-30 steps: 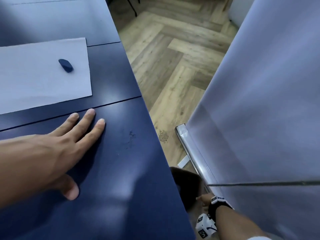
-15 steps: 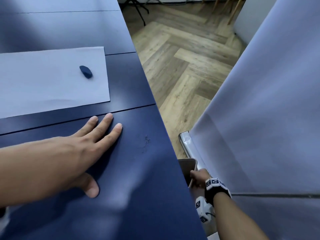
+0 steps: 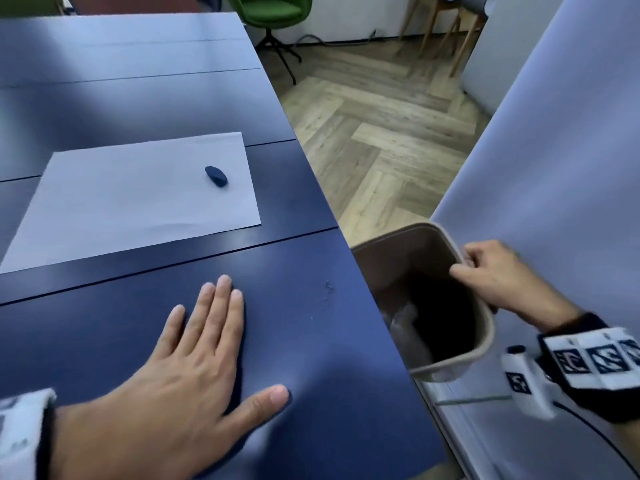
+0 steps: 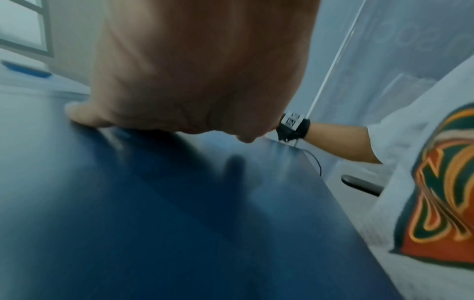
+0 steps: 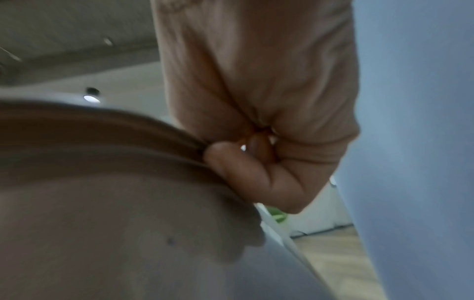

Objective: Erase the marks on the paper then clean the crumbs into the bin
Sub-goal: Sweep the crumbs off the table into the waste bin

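**Bin held at the table's edge, crumbs beside my flat hand**

At the right edge of the dark blue table (image 3: 145, 341), I hold the brown bin (image 3: 388, 251) up beside the tabletop, its rim about level with the surface. My right hand (image 3: 498, 275) grips the bin's far rim, thumb inside and fingers curled over the outside; the right wrist view shows the same pinch on the lip (image 5: 102, 125). Something pale lies at the bottom of the bin, though it is too blurred to name.

My left hand (image 3: 187, 382) lies palm down on the table, fingers straight and together, thumb spread, holding nothing. A small scatter of eraser crumbs (image 3: 327, 289) sits between my fingertips and the table's edge, near the bin.

Farther back, the white paper (image 3: 114, 199) lies flat on the table, with the dark blue eraser (image 3: 216, 176) resting on its right part, well apart from both hands. Across the herringbone wood floor (image 3: 374, 140) stands a green chair (image 3: 273, 10).
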{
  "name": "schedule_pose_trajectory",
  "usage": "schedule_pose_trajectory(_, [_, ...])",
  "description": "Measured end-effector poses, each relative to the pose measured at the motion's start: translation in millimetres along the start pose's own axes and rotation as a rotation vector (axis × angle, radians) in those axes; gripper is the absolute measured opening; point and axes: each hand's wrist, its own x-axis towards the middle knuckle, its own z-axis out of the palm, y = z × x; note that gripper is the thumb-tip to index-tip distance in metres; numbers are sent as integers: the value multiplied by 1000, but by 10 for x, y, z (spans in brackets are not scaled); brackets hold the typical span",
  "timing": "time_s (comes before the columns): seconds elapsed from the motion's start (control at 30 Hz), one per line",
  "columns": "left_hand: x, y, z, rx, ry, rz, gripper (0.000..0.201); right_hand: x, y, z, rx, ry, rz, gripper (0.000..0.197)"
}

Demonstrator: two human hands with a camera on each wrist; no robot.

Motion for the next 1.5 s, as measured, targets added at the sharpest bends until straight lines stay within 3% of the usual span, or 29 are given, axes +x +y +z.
schedule_pose_trajectory(0.07, [26,55,209,-76,87,-37,101,-224,-125,-177,-14,26,-11,27])
schedule_pose_trajectory(0.1, [94,98,283,-98,101,12,98,-322,-166,-234,-26,36,-15,27])
schedule_pose_trajectory(0.2, [216,398,198,-85,153,107,101,-549,-244,-328,-59,76,-27,31])
schedule_pose_trajectory(0.37, [559,1003,-83,-215,230,133,104,-741,-255,-428,-62,123,-9,35])
schedule_pose_trajectory(0.4, [583,1121,-121,-206,158,161,107,-766,-266,-446,-64,127,-9,34])
schedule_pose_trajectory(0.5, [721,1450,-206,-292,138,444,128,-818,-318,-478,-75,137,-17,35])
schedule_pose_trajectory(0.57, [626,1571,-453,-411,-65,526,111,-841,-346,-491,-73,138,-30,36])
schedule_pose_trajectory(0.6, [611,1541,-524,-441,-57,541,98,-847,-350,-497,-67,137,-36,36])
schedule_pose_trajectory(0.7, [627,1034,-613,-408,60,440,85,-876,-348,-493,-38,129,-53,36])
schedule_pose_trajectory(0.83, [742,132,-661,-162,91,158,107,-920,-315,-463,-18,113,-70,36])
schedule_pose_trajectory(0.93, [800,-1,-524,-35,13,55,121,-941,-304,-442,-9,96,-67,35])
schedule_pose_trajectory(1.13, [730,850,-424,-19,-108,300,100,-956,-343,-439,-6,83,-84,35])
schedule_pose_trajectory(1.23, [570,996,-592,-397,-177,438,73,-968,-387,-415,-3,75,-96,36])
schedule_pose_trajectory(1.27, [470,961,-631,-574,-150,404,68,-974,-392,-406,-1,77,-100,36])
schedule_pose_trajectory(1.33, [245,758,-607,-779,-7,206,66,-992,-397,-378,6,77,-100,36])
schedule_pose_trajectory(1.4, [25,437,-421,-764,111,-35,75,-1012,-380,-355,2,85,-91,36])
schedule_pose_trajectory(1.5, [-378,151,-27,-620,42,-250,108,-1028,-350,-333,-4,105,-85,37])
